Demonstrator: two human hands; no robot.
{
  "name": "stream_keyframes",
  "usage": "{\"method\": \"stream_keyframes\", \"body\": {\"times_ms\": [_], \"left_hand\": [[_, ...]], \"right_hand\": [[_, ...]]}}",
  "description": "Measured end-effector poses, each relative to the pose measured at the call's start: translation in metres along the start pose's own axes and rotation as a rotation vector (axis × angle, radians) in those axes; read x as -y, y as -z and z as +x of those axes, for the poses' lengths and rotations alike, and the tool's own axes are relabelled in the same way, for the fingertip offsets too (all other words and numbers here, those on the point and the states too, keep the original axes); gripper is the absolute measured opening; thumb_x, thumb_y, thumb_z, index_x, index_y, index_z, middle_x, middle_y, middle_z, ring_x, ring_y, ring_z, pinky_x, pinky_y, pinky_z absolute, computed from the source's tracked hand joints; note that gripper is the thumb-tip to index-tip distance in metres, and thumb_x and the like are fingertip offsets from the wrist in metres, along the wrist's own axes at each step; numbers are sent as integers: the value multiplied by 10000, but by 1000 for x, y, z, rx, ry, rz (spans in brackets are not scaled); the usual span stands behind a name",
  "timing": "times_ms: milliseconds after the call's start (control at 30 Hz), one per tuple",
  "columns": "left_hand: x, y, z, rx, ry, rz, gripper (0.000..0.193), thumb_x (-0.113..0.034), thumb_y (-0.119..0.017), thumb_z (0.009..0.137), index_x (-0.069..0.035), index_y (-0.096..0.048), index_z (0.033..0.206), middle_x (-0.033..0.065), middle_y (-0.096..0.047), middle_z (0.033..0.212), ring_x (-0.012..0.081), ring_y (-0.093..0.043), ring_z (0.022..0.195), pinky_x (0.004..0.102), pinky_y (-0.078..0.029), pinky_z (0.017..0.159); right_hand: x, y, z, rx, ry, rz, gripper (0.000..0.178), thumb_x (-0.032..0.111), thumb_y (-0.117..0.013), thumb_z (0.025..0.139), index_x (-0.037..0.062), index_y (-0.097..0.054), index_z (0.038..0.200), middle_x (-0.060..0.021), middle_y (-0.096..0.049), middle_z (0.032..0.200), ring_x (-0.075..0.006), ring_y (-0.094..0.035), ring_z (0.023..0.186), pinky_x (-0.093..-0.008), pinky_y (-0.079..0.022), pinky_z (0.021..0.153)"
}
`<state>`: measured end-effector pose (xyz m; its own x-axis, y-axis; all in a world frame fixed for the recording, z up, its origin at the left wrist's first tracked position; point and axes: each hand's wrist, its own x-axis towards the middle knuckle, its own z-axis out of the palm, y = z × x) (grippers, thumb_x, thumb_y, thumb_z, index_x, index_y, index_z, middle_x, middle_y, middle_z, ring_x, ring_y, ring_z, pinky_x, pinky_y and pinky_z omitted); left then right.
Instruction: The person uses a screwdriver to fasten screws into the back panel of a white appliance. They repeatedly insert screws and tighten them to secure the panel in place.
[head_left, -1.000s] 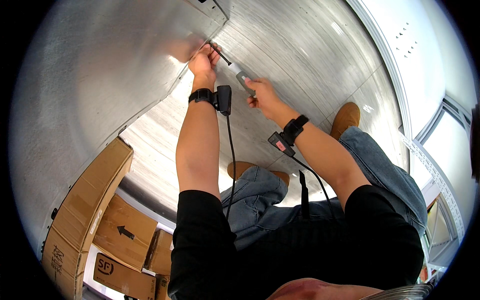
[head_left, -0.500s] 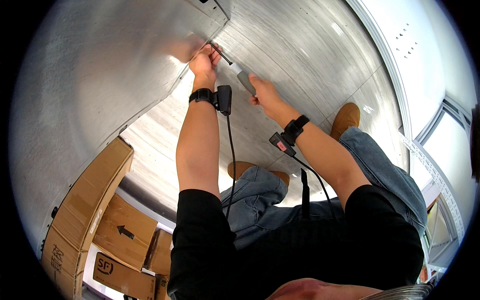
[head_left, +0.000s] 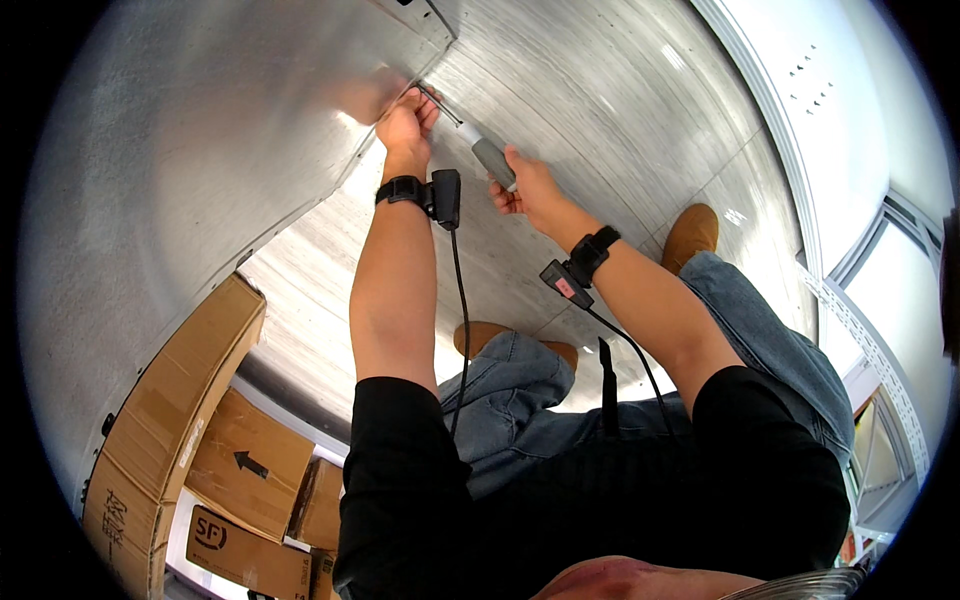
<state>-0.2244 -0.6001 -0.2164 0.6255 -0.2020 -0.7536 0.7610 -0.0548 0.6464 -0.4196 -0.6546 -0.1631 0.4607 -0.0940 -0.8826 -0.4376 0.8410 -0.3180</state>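
Left hand pinching the thin metal shaft at the lower edge of the brushed-steel panel, right hand wrapped around the grey-handled screwdriver — probably light, rigid, best gripped at its handle — 2 wrist sensors visible.

The tool handle is grey, the metal panel brushed silver, wrist straps black, jeans blue, shoes tan, perhaps suede, cartons brown.
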Motion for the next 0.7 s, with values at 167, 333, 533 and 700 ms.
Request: {"method": "stream_keyframes", "body": {"times_ms": [167,333,533,700], "left_hand": [[-2,-3,-4,-21,11,9,123,-68,-527,888,-8,-605,962,99,-669,854,182,-658,693,255,-532,590],[-5,-3,-7,2,-1,17,123,-65,-519,894,-5,-603,961,101,-668,855,184,-660,702,255,-532,595],[-2,-3,-4,-8,-7,9,128,-66,-505,902,-3,-598,964,107,-668,856,186,-661,697,249,-531,584],[-2,-4,-4,7,0,17,126,-68,-510,898,-8,-596,968,111,-670,856,188,-662,693,252,-532,580]], "right_hand": [[5,-13,-4,-190,66,-198,470,427,-508,921,-29,-498,1035,-96,-529,845,-144,-513,586,-294,-455,537],[1,-3,-2,-70,29,-137,468,404,-547,906,-30,-463,1060,-88,-528,856,-142,-516,589,-296,-451,537],[-1,-14,-4,-200,135,-181,475,411,-537,910,-8,-440,1111,-88,-531,827,-141,-523,595,-296,-447,545],[3,-8,-2,-141,77,-113,459,399,-548,905,-6,-465,1103,-88,-543,812,-140,-536,589,-294,-459,534]]}}
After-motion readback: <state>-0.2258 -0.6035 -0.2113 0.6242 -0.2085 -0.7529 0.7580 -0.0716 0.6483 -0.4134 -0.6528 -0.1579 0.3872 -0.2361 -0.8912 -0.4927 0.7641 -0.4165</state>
